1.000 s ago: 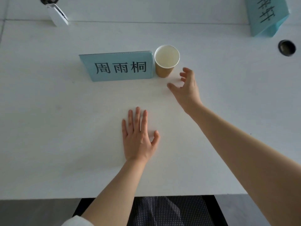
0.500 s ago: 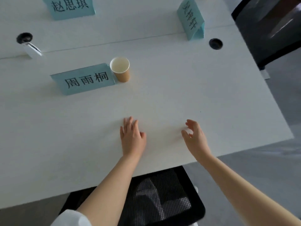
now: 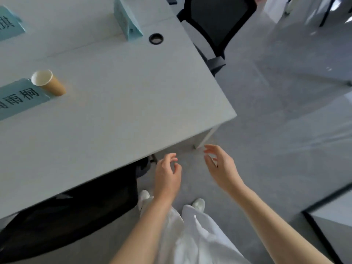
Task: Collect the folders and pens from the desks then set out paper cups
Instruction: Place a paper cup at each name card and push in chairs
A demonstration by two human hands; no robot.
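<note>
Grey flooring is stretching beyond the white counter [image 3: 118, 103], where a paper cup [image 3: 48, 82] is standing beside a blue name card [image 3: 17, 100]. Off the edge, left hand [image 3: 166, 176] and right hand [image 3: 222, 166] are hanging loosely spread, holding nothing.

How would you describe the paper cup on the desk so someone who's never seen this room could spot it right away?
Start at the big white desk filling the left of the view, and go to its left side, where a light blue name card with black characters stands. The paper cup sits right at that card's right end. It is the only round thing standing there: brown outside, white inside, empty.
</note>
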